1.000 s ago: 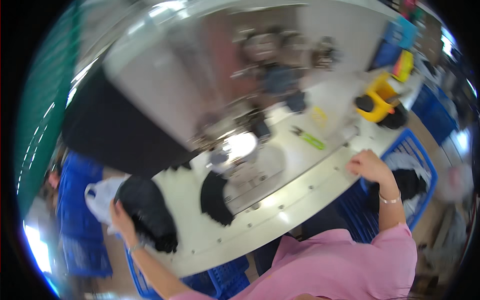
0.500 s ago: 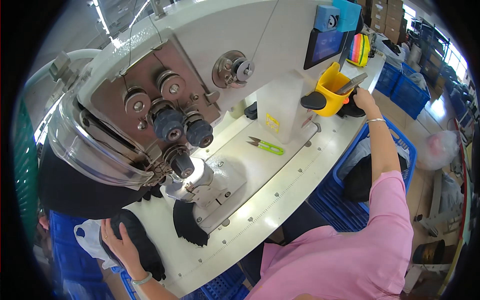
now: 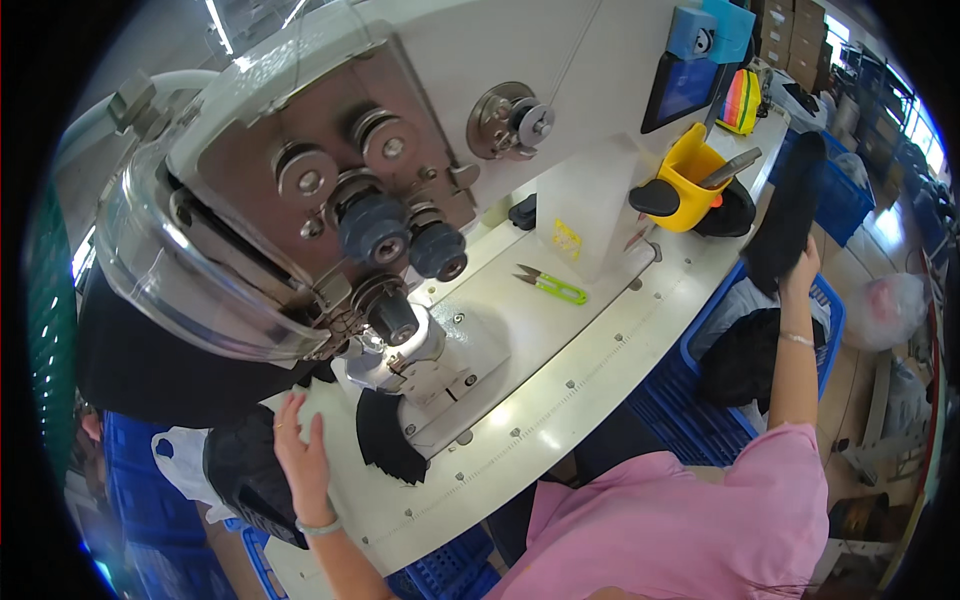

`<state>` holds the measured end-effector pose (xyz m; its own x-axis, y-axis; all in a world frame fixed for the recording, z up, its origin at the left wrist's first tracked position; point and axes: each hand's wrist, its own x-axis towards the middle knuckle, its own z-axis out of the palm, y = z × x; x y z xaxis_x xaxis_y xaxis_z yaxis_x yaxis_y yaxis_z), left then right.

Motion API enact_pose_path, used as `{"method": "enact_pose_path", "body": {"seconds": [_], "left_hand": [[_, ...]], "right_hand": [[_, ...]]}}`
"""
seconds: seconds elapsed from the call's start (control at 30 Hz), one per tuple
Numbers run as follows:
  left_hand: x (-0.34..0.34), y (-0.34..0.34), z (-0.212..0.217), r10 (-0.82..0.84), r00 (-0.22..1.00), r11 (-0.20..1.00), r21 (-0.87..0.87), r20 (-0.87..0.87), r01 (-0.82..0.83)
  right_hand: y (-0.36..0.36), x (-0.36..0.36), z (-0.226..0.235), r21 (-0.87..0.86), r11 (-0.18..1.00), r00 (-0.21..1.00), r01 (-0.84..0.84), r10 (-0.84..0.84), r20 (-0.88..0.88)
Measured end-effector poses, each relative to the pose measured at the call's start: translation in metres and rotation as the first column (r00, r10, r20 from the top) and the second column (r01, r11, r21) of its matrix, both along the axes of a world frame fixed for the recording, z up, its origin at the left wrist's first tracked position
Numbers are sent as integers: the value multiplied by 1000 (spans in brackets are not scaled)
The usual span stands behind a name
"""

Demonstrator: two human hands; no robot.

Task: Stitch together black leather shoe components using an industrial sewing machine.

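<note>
My right hand (image 3: 800, 268), out beyond the table's right edge, grips a long black fabric piece (image 3: 788, 215) by its lower end. The piece stands up from the hand and is slightly blurred. My left hand (image 3: 300, 450) is open, fingers spread and holding nothing, above the table's left part. Beside it lies a padded-looking black fabric bundle (image 3: 245, 465). A stack of curved black fabric pieces (image 3: 388, 440) with jagged edges sits by the needle area of the sewing machine (image 3: 400, 270). Green-handled thread snips (image 3: 552, 285) rest on the machine bed.
A yellow holder (image 3: 690, 175) with a grey tool stands at the right, a black object (image 3: 728, 212) behind it. A blue basket (image 3: 830, 315) of dark and grey cloth is beside the table. A screen (image 3: 682, 92) is mounted on the machine. A white plastic bag (image 3: 185, 460) hangs at the left.
My right hand has moved from behind the yellow holder outward to the right and now holds a long black fabric piece. My left hand has come off the black bundle, moving right.
</note>
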<state>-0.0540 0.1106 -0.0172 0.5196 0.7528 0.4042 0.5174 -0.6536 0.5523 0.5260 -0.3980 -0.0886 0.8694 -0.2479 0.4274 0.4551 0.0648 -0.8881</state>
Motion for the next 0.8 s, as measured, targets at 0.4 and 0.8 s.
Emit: {"method": "enact_pose_path", "body": {"seconds": [0.4, 0.8], "left_hand": [[65, -38, -89, -26, 984, 975, 211, -178, 64], [38, -43, -24, -20, 679, 844, -352, 734, 405]], "right_hand": [[205, -239, 67, -925, 131, 362, -357, 932, -8], [277, -283, 110, -842, 538, 6, -52, 843, 538]]}}
